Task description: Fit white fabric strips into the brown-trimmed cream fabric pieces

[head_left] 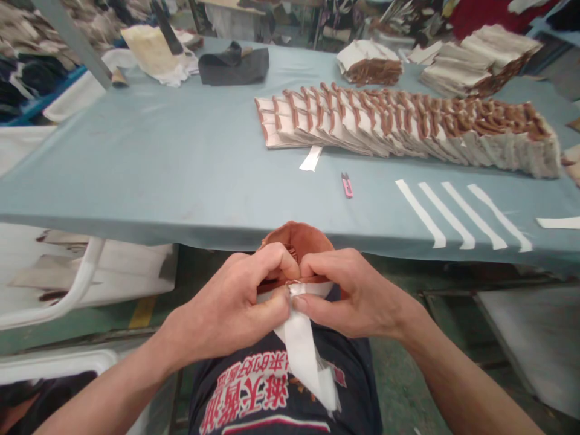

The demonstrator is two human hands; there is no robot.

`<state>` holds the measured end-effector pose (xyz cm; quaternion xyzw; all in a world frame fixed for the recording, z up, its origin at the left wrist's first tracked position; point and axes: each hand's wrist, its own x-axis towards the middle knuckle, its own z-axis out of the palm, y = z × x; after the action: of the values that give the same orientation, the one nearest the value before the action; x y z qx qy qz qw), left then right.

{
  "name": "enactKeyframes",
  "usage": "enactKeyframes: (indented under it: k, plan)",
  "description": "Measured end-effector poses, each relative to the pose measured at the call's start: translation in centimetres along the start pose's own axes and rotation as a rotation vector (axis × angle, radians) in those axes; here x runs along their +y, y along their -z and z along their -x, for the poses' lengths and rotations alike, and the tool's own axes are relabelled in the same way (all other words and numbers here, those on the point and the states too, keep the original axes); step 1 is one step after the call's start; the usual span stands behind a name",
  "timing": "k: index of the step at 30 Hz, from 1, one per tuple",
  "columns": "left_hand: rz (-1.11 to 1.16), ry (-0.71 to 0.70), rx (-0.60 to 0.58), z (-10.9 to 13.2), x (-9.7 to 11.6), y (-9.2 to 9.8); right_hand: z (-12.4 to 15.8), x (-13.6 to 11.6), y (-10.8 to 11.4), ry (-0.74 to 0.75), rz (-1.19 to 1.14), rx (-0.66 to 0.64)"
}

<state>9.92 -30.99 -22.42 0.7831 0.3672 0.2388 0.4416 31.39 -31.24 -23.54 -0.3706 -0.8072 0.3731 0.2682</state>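
Observation:
Close to my body, just off the table's front edge, a brown fabric piece with a white lining [296,232] is pinched between both hands. My left hand [240,296] is closed on its edge from the left, thumb beneath. From the right, my right hand [353,290] grips the same edge, the two thumbs nearly touching. A white fabric strip [301,356] hangs down from under the thumbs over a dark printed apron [254,393]. The fingers cover part of the edge where strip and brown piece meet.
On the blue-covered table [181,163] lie pink thread snips [347,185] and several white strips [457,214]. Behind them stretches a long overlapping row of brown-and-white pieces [399,124]. Further back are fabric stacks [369,60] and a dark cloth [233,65]. White bins [90,272] stand at left.

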Motion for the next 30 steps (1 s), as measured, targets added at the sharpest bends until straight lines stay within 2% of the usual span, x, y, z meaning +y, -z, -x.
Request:
enactKeyframes:
  k: [6, 11, 14, 18, 21, 24, 27, 30]
  plan:
    - [-0.201, -0.257, 0.109, 0.0, -1.1, -1.0, 0.3, 0.3, -0.3, -0.197, -0.316, -0.004]
    - [-0.287, -0.545, 0.116, 0.0, -3.2, -1.7, 1.1, 1.5, -0.9, -0.330, -0.765, -0.122]
    - [-0.411, -0.667, 0.132, -0.3, -4.4, -1.8, 1.3, 2.1, -1.6, -0.359, -0.907, -0.099]
    - [-0.385, -0.676, 0.157, -0.7, -5.2, -2.1, 1.0, 2.1, -2.1, -0.436, -0.837, -0.052]
    - [-0.281, -0.566, 0.132, -0.8, -5.2, -2.0, 1.0, 1.4, -1.8, -0.460, -0.709, -0.044]
    - [-0.259, -0.445, 0.049, -0.7, -4.9, -1.3, 1.3, 1.0, -1.4, -0.381, -0.544, 0.000]
    - [-0.271, -0.427, -0.073, -0.8, -4.6, -0.4, 1.7, 0.9, -1.5, -0.248, -0.413, 0.071]
    - [-0.268, -0.432, -0.087, -0.9, -4.6, -0.1, 2.0, 1.0, -2.0, -0.242, -0.467, 0.140]
